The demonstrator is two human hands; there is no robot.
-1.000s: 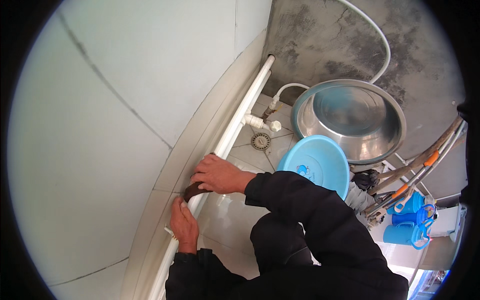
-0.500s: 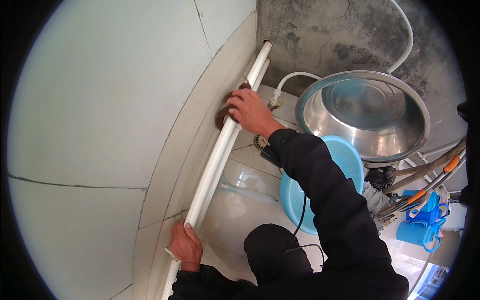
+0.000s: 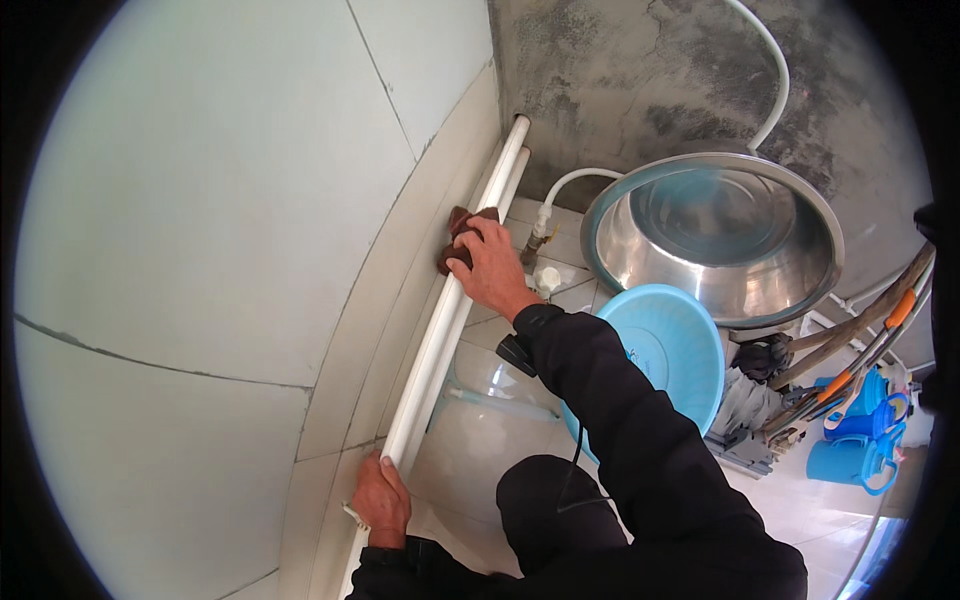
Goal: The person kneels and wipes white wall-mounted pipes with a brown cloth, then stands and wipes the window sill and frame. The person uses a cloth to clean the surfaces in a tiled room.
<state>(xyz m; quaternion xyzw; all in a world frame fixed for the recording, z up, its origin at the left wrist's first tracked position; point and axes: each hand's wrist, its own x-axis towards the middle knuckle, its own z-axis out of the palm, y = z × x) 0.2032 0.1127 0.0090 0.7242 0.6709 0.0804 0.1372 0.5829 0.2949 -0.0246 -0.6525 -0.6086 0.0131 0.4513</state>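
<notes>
Two white pipes run along the base of the tiled wall into the grey wall at the back. Around the upper white pipe [image 3: 432,365], toward its far end, is a dark brown cloth [image 3: 457,258]. My right hand [image 3: 490,265] is closed over that cloth and presses it to the pipe. Lower down, my left hand [image 3: 380,498] grips the same pipe, its fingers wrapped around the wall side and partly hidden. A small pale clip [image 3: 354,514] shows at the pipe beside my left hand.
A large steel basin [image 3: 800,255] leans at the back right, with a light blue plastic basin [image 3: 680,345] before it. Near the pipes stands a valve with a white hose [image 3: 580,175]. Long-handled tools [image 3: 855,375] and blue buckets [image 3: 845,460] are at the right.
The view has shifted slightly. My right hand has moved a little along the pipe with the cloth, now bunched more on top. My left hand keeps its grip on the pipe.
</notes>
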